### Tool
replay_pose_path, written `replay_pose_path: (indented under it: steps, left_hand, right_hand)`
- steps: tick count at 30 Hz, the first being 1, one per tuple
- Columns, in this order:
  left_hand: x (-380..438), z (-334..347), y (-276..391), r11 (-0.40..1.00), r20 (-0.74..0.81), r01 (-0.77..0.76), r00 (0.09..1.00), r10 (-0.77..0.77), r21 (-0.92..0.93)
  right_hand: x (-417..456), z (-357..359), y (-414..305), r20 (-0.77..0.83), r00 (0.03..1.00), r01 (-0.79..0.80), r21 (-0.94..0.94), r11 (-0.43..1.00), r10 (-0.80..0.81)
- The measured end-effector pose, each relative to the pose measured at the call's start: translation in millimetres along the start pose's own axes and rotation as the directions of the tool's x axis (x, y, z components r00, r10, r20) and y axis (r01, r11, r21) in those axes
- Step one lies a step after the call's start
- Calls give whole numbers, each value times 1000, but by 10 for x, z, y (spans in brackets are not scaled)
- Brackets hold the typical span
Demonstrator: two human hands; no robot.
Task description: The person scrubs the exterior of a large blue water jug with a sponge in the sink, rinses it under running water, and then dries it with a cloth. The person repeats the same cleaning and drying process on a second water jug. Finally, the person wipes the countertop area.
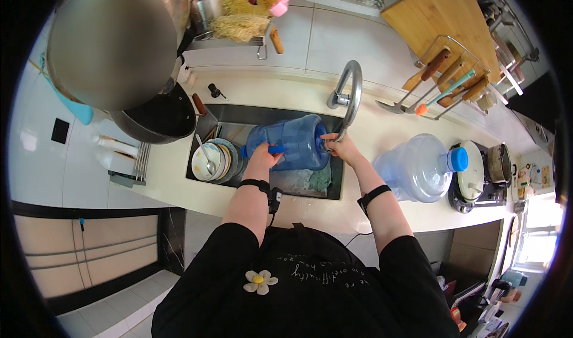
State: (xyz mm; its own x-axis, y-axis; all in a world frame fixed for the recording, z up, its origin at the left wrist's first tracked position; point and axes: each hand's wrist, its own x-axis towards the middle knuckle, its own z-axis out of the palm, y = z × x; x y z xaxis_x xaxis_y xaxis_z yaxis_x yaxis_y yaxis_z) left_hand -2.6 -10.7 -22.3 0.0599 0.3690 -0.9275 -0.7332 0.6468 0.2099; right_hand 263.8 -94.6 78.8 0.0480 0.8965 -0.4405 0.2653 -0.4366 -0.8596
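Note:
A large blue plastic water jug (293, 136) lies on its side across the sink (341, 183). My left hand (265, 155) is closed around the blue handle on the jug's near side. At the jug's right end, my right hand (339, 146) is at the tip of the curved metal faucet (356, 87); its fingers touch the faucet end, and whether they grip it is hard to tell. Left of the jug stand stacked bowls (207, 162) with a spoon (208, 161) in the top one. A green cloth (320, 178) lies in the sink below the jug.
A second water jug (414, 168) with a blue cap lies on the counter at right, beside a lidded pot (470, 172). Pans (156, 118) hang or stand at upper left. Spatulas (421, 82) hang by a wooden cutting board (452, 20) at upper right.

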Motion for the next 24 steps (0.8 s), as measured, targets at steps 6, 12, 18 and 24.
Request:
replay_pose_path:
  steps: [6, 12, 18, 24]
  left_hand:
    - [-66, -73, 6, 994, 80, -52, 996, 44, 99]
    - [132, -117, -173, 972, 137, -85, 989, 56, 220]
    - [221, 87, -588, 899, 230, -133, 973, 37, 418]
    - [313, 206, -836, 827, 328, -231, 943, 60, 512]
  right_hand:
    - [103, 152, 109, -170, 974, 162, 63, 985, -150]
    - [148, 236, 162, -222, 969, 139, 121, 983, -110]
    - [44, 401, -61, -119, 993, 25, 304, 952, 11]
    - [134, 619, -191, 7, 999, -35, 528, 848, 37]
